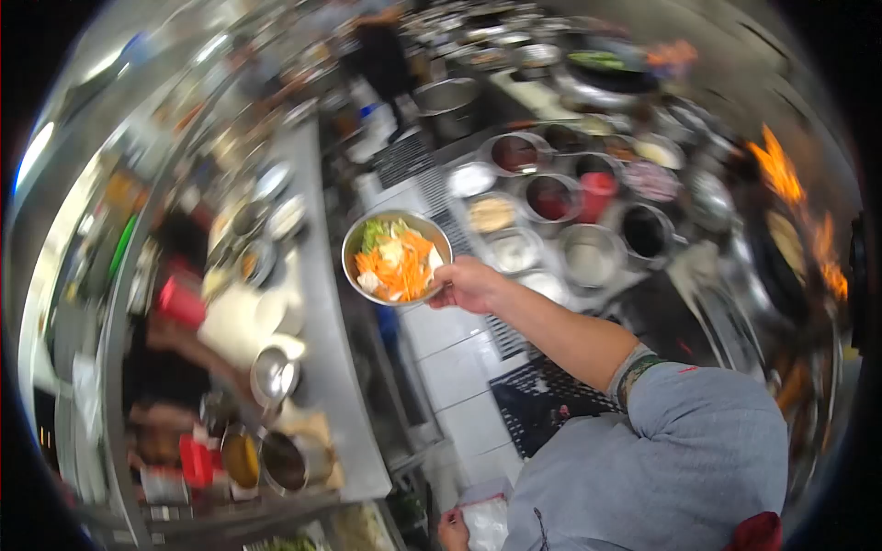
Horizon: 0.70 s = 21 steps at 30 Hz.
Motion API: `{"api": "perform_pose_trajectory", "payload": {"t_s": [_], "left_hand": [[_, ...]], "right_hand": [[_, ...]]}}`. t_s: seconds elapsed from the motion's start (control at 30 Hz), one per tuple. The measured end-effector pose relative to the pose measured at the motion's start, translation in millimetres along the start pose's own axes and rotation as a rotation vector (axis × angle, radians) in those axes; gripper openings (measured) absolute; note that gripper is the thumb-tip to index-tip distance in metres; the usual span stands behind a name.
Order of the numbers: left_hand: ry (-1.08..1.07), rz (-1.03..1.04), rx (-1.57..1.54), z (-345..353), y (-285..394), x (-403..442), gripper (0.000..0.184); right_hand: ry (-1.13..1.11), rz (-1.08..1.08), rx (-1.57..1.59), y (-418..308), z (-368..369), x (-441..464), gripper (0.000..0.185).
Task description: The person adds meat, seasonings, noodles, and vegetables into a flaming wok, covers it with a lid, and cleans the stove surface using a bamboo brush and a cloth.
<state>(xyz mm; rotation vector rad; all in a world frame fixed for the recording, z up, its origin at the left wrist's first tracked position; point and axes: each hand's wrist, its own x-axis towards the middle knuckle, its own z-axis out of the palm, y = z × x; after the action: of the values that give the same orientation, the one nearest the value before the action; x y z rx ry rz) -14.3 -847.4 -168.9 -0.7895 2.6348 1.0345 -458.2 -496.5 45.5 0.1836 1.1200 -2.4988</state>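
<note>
My right hand [467, 285] grips the near rim of a round metal bowl [346, 264], with the thumb over the edge. Inside the bowl lie orange carrot strips [404, 262], green leafy pieces [375, 234] and some pale chunks. My right arm stretches out across the aisle, holding the bowl above the floor between the two work areas. Low in the view, my left hand [453, 531] is partly cut off by the frame edge, beside a whitish item [487, 522] that I cannot make out. Its fingers are too little visible to judge.
On the right, several containers of sauces and powders, including a white powder tub [590, 257], stand near a wok [781, 243] with flames [781, 170]. A steel counter [335, 395] with bowls runs along the left, where another person's arm [207, 354] reaches in. White tiles [459, 372] cover the floor.
</note>
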Motion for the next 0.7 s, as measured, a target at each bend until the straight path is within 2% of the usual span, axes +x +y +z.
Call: {"api": "perform_pose_trajectory", "payload": {"t_s": [0.07,0.17,0.27,0.37,0.43,0.47,0.5,0.53,0.57,0.6,0.63,0.7], "left_hand": [[-0.051,0.158,0.082,24,-48,52,0.022],[-0.239,0.287,0.07,45,-20,101,0.021],[-0.459,0.424,0.349,67,35,113,0.04],[-0.422,0.625,0.156,92,123,115,0.02],[-0.437,0.765,0.151,103,224,73,0.021],[-0.481,0.829,0.128,111,278,48,0.021],[-0.341,1.059,0.24,122,328,17,0.023],[-0.585,0.971,0.115,147,375,8,0.019],[-0.634,1.189,0.086,160,437,-35,0.02],[-0.691,1.227,0.027,174,493,-84,0.017],[-0.73,1.434,0.021,182,551,-139,0.016],[-0.818,1.7,-0.044,229,627,-218,0.023]], "right_hand": [[0.158,-0.021,0.12,-28,-64,-80,0.03],[0.318,-0.241,0.305,-71,-139,-203,0.035],[0.638,-0.541,0.18,-132,-189,-335,0.041],[0.973,-0.692,-0.075,-187,-229,-470,0.043],[1.248,-0.787,-0.336,-213,-246,-549,0.058],[1.465,-0.82,-0.428,-226,-270,-579,0.044],[1.5,-0.777,-0.491,-241,-329,-619,0.045],[1.635,-0.698,-0.512,-256,-356,-652,0.049],[1.731,-0.65,-0.512,-268,-388,-681,0.053],[1.834,-0.546,-0.571,-274,-406,-703,0.054],[1.93,-0.435,-0.63,-282,-422,-718,0.056],[1.885,-0.091,-0.816,-286,-438,-735,0.058]]}}
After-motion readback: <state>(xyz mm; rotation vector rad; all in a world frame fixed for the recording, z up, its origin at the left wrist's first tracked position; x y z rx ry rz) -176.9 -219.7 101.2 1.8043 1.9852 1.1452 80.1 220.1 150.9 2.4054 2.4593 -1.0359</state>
